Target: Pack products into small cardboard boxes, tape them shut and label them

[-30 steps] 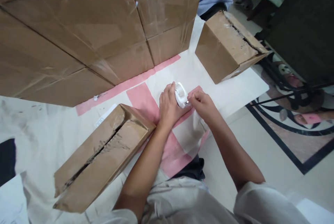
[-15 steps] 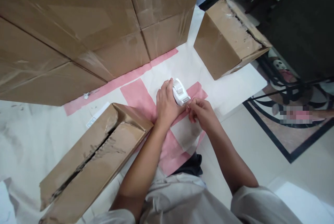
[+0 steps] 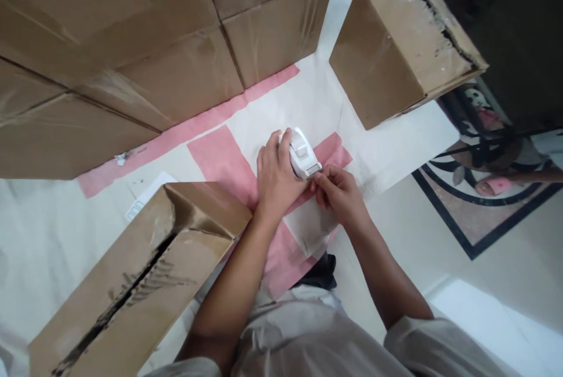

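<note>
My left hand (image 3: 277,180) is wrapped around a white tape dispenser (image 3: 301,153), its fingers over the left side and its cutting edge facing my right hand. At that edge my right hand (image 3: 343,194) is closed in a pinch, thumb and forefinger together. Whatever lies between those fingertips is too small or too clear to make out. Both hands are above a white sheet (image 3: 255,128) with pink strips (image 3: 224,157). Beside my left forearm lies a cardboard box (image 3: 141,271) with a dark, torn seam along its top.
Large taped cartons (image 3: 176,31) stand stacked at the upper left. Another cardboard box (image 3: 378,54) with a ragged seam sits at the upper right. Beyond it is a dark panel (image 3: 519,43). A patterned floor inlay (image 3: 470,213) and a person's foot (image 3: 495,185) show at the right.
The view has shifted, so the near box looks larger and lower left, and the far box sits farther right. My hands hold nearly the same pose at the dispenser.
</note>
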{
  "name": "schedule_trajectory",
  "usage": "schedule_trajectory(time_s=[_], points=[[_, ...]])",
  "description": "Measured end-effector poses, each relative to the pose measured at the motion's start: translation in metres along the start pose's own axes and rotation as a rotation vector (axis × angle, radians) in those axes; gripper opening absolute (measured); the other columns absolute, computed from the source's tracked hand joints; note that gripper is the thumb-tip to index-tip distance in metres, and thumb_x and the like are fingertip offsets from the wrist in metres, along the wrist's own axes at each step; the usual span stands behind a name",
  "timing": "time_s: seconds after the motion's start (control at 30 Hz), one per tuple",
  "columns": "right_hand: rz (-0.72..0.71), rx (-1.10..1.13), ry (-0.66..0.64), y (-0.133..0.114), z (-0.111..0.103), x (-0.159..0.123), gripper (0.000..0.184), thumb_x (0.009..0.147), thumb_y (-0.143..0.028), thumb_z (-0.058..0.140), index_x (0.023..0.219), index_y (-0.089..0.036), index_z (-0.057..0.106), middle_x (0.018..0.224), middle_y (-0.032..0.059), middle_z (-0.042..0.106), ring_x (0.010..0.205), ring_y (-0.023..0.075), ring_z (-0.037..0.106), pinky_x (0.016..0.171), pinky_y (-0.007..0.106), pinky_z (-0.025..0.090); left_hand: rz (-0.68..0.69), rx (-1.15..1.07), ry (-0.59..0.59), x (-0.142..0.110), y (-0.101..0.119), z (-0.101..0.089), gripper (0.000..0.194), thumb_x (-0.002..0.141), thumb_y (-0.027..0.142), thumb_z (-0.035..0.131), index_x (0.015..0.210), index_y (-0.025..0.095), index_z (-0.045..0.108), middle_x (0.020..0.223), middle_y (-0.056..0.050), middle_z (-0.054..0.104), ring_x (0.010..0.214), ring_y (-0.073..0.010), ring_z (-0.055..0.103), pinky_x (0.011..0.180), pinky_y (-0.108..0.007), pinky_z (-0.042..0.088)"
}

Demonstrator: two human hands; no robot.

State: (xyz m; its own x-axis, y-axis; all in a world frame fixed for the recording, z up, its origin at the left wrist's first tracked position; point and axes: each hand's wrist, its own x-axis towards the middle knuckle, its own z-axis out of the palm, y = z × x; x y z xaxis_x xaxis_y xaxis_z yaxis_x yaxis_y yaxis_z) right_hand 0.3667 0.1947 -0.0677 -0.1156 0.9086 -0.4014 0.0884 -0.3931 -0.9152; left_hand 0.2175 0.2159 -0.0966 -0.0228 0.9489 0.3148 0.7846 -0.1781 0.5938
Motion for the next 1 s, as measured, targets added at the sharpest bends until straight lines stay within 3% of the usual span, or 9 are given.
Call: schedule_trajectory(time_s=[0.1, 0.23, 0.37, 0.5, 0.57, 0.67, 0.73, 0.9, 1.0], points=[[-0.045, -0.092, 0.086, 0.007, 0.0, -0.003, 0.038, 0.091, -0.057, 0.062, 0.071, -0.025, 0.054, 0.044, -0.0042, 0.051, 0.04, 0.013, 0.042, 0.047, 0.029, 0.035, -0.028, -0.017, 0.009, 0.002, 0.0, 0.0, 0.104, 0.073, 0.058, 0.079, 0.153, 0.016, 0.028, 0.153, -0.023, 0.04, 0.144, -0.037, 0.04, 0.117, -0.049, 0.035], [-0.131, 0.012, 0.073, 0.014, 0.0, -0.011, 0.037, 0.092, -0.062, 0.059, 0.084, -0.026, 0.059, 0.051, -0.0039, 0.053, 0.041, 0.0127, 0.04, 0.048, 0.029, 0.035, -0.067, -0.037, 0.02, 0.002, 0.003, -0.001, 0.102, 0.075, 0.054, 0.079, 0.153, 0.015, 0.027, 0.157, -0.025, 0.035, 0.148, -0.0373, 0.034, 0.12, -0.051, 0.032], [-0.283, 0.099, 0.119, 0.014, 0.002, -0.023, 0.037, 0.095, -0.062, 0.055, 0.091, -0.025, 0.059, 0.074, 0.0004, 0.063, 0.045, 0.011, 0.043, 0.047, 0.028, 0.035, 0.019, -0.126, 0.063, -0.005, 0.019, -0.017, 0.075, 0.091, 0.051, 0.061, 0.15, 0.016, 0.033, 0.162, -0.024, 0.027, 0.154, -0.0369, 0.022, 0.122, -0.056, 0.026], [-0.507, 0.058, 0.113, 0.006, 0.004, -0.04, 0.028, 0.098, -0.054, 0.055, 0.096, -0.026, 0.059, 0.103, 0.0054, 0.065, 0.056, 0.0119, 0.05, 0.051, 0.029, 0.042, 0.075, -0.37, -0.018, -0.02, 0.053, -0.058, 0.036, 0.103, 0.038, 0.044, 0.133, 0.02, 0.052, 0.134, -0.013, 0.062, 0.13, -0.0239, 0.056, 0.111, -0.041, 0.044], [-0.667, -0.037, 0.079, -0.002, 0.005, -0.049, 0.021, 0.099, -0.047, 0.055, 0.097, -0.027, 0.061, 0.101, 0.0063, 0.065, 0.071, 0.0177, 0.059, 0.061, 0.034, 0.049, 0.069, -0.441, -0.068, -0.031, 0.069, -0.082, 0.025, 0.102, 0.035, 0.05, 0.12, 0.021, 0.061, 0.117, -0.009, 0.07, 0.114, -0.0209, 0.064, 0.103, -0.037, 0.05], [-0.892, -0.175, 0.011, -0.014, 0.011, -0.061, 0.012, 0.099, -0.036, 0.054, 0.099, -0.028, 0.064, 0.096, 0.007, 0.067, 0.088, 0.0241, 0.063, 0.074, 0.041, 0.052, 0.08, -0.481, -0.007, -0.05, 0.081, -0.109, 0.013, 0.1, 0.029, 0.055, 0.101, 0.02, 0.064, 0.1, -0.006, 0.07, 0.098, -0.0177, 0.066, 0.09, -0.033, 0.054], [-0.95, -0.204, -0.057, -0.02, 0.019, -0.069, 0.01, 0.099, -0.03, 0.055, 0.1, -0.029, 0.065, 0.095, 0.0067, 0.066, 0.086, 0.0237, 0.062, 0.073, 0.041, 0.052, 0.112, -0.427, 0.086, -0.065, 0.08, -0.123, 0.008, 0.098, 0.024, 0.056, 0.097, 0.021, 0.064, 0.094, -0.004, 0.069, 0.09, -0.0163, 0.066, 0.084, -0.031, 0.055], [-0.885, -0.134, -0.212, -0.041, 0.053, -0.079, 0.012, 0.095, -0.031, 0.061, 0.102, -0.03, 0.072, 0.099, 0.0082, 0.063, 0.083, 0.0235, 0.062, 0.064, 0.038, 0.051, 0.292, -0.169, 0.311, -0.108, 0.062, -0.165, 0.013, 0.094, 0.013, 0.061, 0.105, 0.019, 0.064, 0.092, -0.004, 0.071, 0.085, -0.0149, 0.064, 0.079, -0.031, 0.054], [-0.941, -0.172, -0.275, -0.063, 0.075, -0.068, 0.029, 0.096, -0.035, 0.062, 0.125, -0.035, 0.066, 0.117, 0.009, 0.065, 0.102, 0.0286, 0.064, 0.079, 0.045, 0.056, 0.212, -0.137, 0.382, -0.135, 0.044, -0.204, 0.016, 0.091, 0.009, 0.062, 0.103, 0.02, 0.065, 0.084, -0.002, 0.066, 0.076, -0.0142, 0.062, 0.071, -0.031, 0.053]])
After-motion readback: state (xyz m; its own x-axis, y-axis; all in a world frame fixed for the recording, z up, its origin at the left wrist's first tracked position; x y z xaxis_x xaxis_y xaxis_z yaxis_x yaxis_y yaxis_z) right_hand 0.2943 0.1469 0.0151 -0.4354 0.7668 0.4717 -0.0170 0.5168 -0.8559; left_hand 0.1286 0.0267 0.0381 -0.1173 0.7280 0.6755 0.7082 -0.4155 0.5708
